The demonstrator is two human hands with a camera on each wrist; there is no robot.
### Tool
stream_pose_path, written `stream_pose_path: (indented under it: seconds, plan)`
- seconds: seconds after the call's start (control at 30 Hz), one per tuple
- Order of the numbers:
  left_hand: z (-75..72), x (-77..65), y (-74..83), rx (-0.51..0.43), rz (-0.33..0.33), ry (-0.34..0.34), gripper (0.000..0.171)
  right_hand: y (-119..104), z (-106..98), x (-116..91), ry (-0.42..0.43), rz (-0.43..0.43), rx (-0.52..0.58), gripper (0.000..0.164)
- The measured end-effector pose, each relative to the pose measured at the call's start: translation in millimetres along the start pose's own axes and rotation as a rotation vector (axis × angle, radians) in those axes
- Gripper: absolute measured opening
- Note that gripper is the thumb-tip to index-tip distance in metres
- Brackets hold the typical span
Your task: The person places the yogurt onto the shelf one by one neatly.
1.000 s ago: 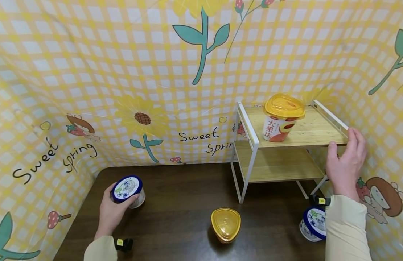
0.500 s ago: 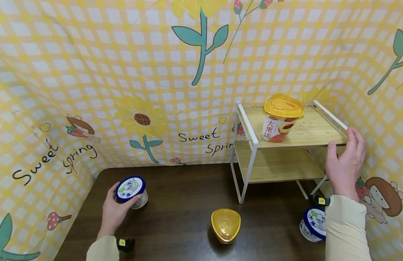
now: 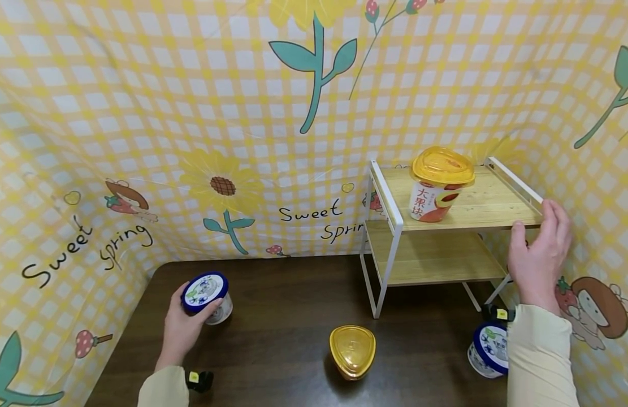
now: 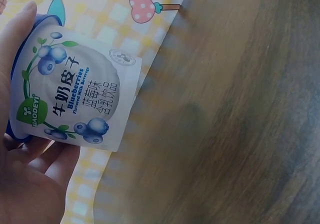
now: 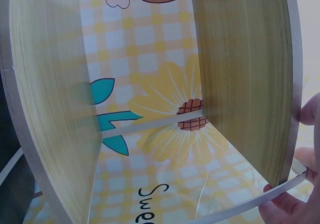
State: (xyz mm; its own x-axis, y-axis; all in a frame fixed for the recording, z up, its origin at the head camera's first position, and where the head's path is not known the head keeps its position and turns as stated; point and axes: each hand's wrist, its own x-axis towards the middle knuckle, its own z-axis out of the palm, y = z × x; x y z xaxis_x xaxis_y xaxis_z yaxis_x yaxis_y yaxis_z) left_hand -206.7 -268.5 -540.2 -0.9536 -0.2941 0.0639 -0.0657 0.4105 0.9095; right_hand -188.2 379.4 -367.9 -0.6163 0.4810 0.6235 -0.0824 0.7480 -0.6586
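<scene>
In my left hand [image 3: 178, 330] is a blueberry milk drink cup [image 3: 207, 291], gripped just under its blue lid over the left part of the table. The left wrist view shows the printed white side of this cup [image 4: 75, 89], with the thumb along the lid edge and fingers beneath. My right hand [image 3: 542, 254] holds the front right corner of a two-tier wooden shelf [image 3: 492, 200] with a white metal frame. In the right wrist view, the thumb and fingertips [image 5: 282, 201] pinch the frame where board and bar meet.
A fruit cup [image 3: 441, 186] with a yellow lid stands at the left of the top tier. On the dark table [image 3: 278, 294], another yellow-lidded cup [image 3: 351, 350] is front centre. A second blue-lidded cup [image 3: 489, 347] sits partly behind my right sleeve. Checked cloth [image 3: 273, 141] lines the walls.
My left hand has shifted slightly to the right, carrying the blueberry milk drink cup. My right hand stays on the shelf corner, and the other cups have not moved.
</scene>
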Motion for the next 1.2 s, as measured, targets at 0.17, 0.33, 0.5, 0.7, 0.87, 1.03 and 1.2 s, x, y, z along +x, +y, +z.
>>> stream_pose_path:
  seconds: [0.17, 0.33, 0.5, 0.7, 0.87, 1.03, 1.2]
  plan:
    - [3.5, -0.3, 3.7, -0.006, 0.006, -0.018, 0.111, 0, 0, 0, 0.004, -0.001, 0.003, 0.061]
    - [6.1, -0.7, 10.3, -0.029, 0.006, -0.038, 0.112, 1, 0, 0, 0.006, -0.003, 0.002, 0.061]
    - [7.0, -2.6, 17.8, -0.024, 0.019, -0.065, 0.111, 1, 1, 1, -0.008, 0.014, -0.006, 0.062]
    - [9.5, -2.8, 19.6, -0.006, 0.033, -0.073, 0.110, 2, 1, 1, -0.016, 0.025, -0.005, 0.062]
    - [11.5, -2.3, 20.4, -0.006, 0.027, -0.076, 0.110, 2, 1, 1, -0.017, 0.027, -0.009, 0.062]
    - [13.2, -2.9, 24.0, -0.023, 0.040, -0.086, 0.108, 1, 1, 1, -0.013, 0.022, -0.011, 0.062]
    - [15.4, -4.0, 26.9, -0.016, 0.059, -0.103, 0.104, 0, 0, 1, -0.008, 0.013, -0.011, 0.061]
